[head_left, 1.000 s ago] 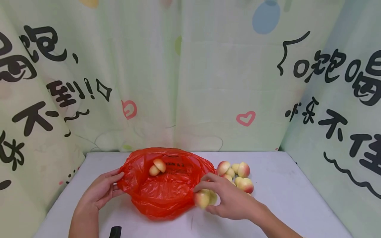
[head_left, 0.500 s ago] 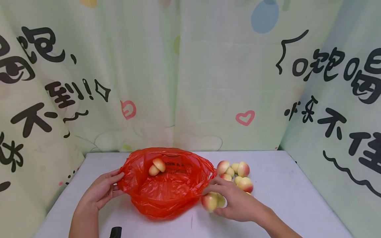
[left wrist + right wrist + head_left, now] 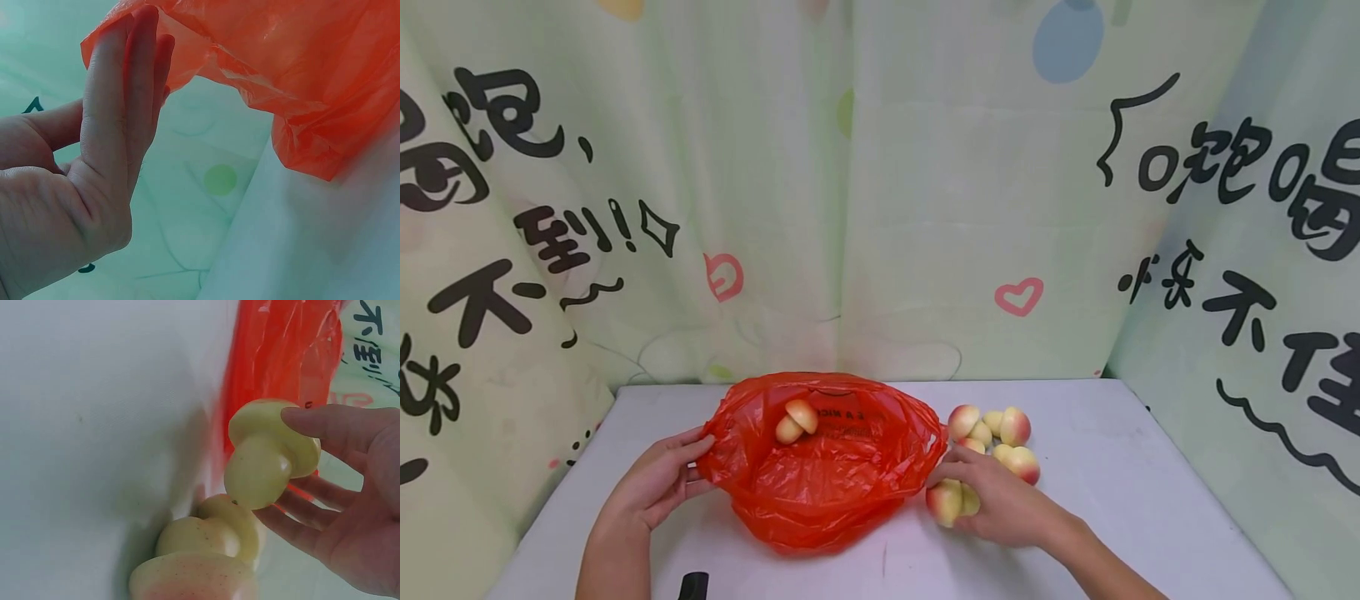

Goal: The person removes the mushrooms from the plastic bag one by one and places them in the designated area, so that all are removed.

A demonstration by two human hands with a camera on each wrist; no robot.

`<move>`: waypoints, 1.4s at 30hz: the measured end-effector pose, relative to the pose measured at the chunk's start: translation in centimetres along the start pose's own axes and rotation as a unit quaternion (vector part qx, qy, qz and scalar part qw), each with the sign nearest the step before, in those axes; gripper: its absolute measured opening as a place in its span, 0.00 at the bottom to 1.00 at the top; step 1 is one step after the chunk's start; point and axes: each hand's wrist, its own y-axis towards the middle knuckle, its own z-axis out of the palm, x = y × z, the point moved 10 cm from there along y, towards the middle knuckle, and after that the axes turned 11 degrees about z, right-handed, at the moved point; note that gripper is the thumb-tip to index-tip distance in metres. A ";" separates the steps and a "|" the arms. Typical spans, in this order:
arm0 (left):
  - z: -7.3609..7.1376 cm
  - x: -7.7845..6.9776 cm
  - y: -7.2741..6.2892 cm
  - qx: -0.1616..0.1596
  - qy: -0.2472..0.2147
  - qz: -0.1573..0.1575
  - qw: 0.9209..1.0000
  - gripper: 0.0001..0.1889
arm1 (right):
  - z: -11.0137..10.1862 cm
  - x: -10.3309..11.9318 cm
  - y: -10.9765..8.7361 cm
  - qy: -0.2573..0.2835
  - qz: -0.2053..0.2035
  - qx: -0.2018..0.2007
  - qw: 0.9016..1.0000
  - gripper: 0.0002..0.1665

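A red plastic bag (image 3: 812,521) lies mouth open on the table, with one small mushroom (image 3: 797,422) inside toward the back. My left hand (image 3: 655,479) pinches its left rim between thumb and straight fingers; the left wrist view shows these fingers (image 3: 106,106) up against the red film. In my right hand (image 3: 1000,500) is a pale, pink-tinged mushroom (image 3: 943,503), held between thumb and fingers, its stem (image 3: 257,472) pointing away from the palm in the right wrist view. The index fingertip is right at the bag's right rim.
Several more mushrooms (image 3: 1015,427) lie clustered on the white table (image 3: 1112,517) to the right of the bag, partly behind my right hand. A black object (image 3: 693,585) shows at the near edge. Printed curtains (image 3: 925,208) enclose the back and sides.
My right hand and its mushroom have drawn back to the right, from overlapping the bag's right rim to just beside it. The left hand has stayed at the left rim.
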 end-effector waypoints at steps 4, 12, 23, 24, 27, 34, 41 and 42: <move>0.1 0.0 0.0 0.003 0.000 -0.001 1.000 0.34 | -0.1 -0.4 0.0 -0.008 -0.013 -0.014 1.000 0.24; 0.2 0.1 0.0 0.002 0.004 -0.004 1.000 0.34 | -0.1 -1.5 0.1 -0.021 -0.003 -0.029 0.999 0.24; 0.1 0.1 0.0 -0.005 0.007 -0.005 1.000 0.34 | 0.0 -2.1 0.1 -0.020 0.005 -0.028 0.999 0.25; 0.1 0.1 0.0 -0.005 0.006 -0.005 1.000 0.34 | 0.1 -2.2 0.1 -0.019 0.009 -0.027 0.999 0.25; 0.0 0.1 0.0 -0.006 0.006 -0.005 1.000 0.34 | 0.3 -2.6 0.1 -0.019 0.018 -0.026 0.999 0.25; 0.0 0.1 -0.1 -0.004 0.005 -0.003 1.000 0.34 | 0.1 -2.5 -0.2 -0.022 0.003 -0.045 0.999 0.26; 0.1 0.0 -0.1 -0.002 0.004 -0.003 1.000 0.34 | -0.2 -2.8 -0.4 -0.022 0.012 -0.062 0.998 0.27; 0.1 0.0 0.0 -0.002 0.004 -0.003 1.000 0.34 | -0.3 -2.8 -0.4 -0.019 0.011 -0.065 0.998 0.27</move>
